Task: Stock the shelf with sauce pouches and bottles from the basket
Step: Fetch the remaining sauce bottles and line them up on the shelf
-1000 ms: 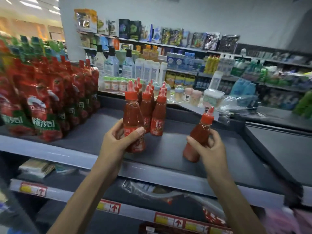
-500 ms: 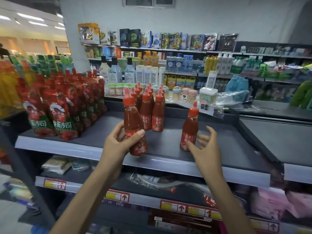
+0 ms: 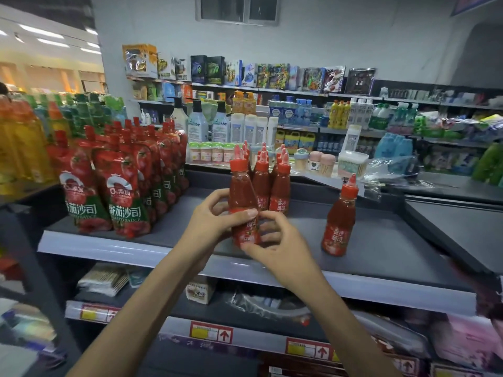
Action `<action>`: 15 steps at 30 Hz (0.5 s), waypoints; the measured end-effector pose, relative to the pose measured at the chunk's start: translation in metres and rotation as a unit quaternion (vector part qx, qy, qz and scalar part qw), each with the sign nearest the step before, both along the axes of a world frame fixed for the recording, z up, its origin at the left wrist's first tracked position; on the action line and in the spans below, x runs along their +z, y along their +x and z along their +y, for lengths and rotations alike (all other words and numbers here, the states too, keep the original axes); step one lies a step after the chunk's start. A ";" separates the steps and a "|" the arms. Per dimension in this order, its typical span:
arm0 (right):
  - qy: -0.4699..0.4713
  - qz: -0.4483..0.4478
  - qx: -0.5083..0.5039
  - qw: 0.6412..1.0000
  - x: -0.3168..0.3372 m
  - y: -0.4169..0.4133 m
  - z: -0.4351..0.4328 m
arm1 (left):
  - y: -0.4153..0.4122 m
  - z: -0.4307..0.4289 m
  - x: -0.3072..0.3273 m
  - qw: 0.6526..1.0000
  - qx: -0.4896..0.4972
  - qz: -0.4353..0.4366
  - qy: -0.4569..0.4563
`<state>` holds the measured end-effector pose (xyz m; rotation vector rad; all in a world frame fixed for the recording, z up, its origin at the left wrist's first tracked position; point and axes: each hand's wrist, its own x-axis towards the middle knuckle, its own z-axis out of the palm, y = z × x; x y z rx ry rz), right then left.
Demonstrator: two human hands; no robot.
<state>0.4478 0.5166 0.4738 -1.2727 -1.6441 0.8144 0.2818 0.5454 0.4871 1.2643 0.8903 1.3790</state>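
- Right hand (image 3: 277,248) released the lone bottle (image 3: 340,221), upright at 3 o'clock on the shelf (image 3: 381,240).
- It and left hand (image 3: 215,221) now both grip the held bottle (image 3: 242,197), probably next to shelve.

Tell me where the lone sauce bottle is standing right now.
In the head view the lone sauce bottle stands upright on the grey shelf, right of centre, apart from the bottle cluster and the held bottle to its left.

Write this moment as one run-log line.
left grip: holds tomato sauce bottle | right grip: holds same bottle | shelf: lone bottle stands right
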 end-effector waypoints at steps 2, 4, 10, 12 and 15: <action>0.024 -0.033 -0.026 0.999 -0.003 -0.014 0.013 | -0.002 0.015 -0.001 0.999 0.039 0.034 0.015; 0.036 -0.037 -0.057 0.997 -0.004 -0.027 0.024 | -0.002 0.026 0.000 0.995 0.060 0.071 0.024; -0.023 0.044 -0.044 0.998 -0.011 -0.037 0.058 | -0.017 0.045 0.000 0.992 0.052 0.116 0.020; -0.037 0.053 -0.010 0.998 -0.014 -0.034 0.064 | -0.025 0.045 0.000 0.989 0.030 0.140 0.022; -0.024 0.046 0.011 0.999 -0.017 -0.033 0.069 | -0.031 0.048 -0.002 0.982 0.011 0.179 0.055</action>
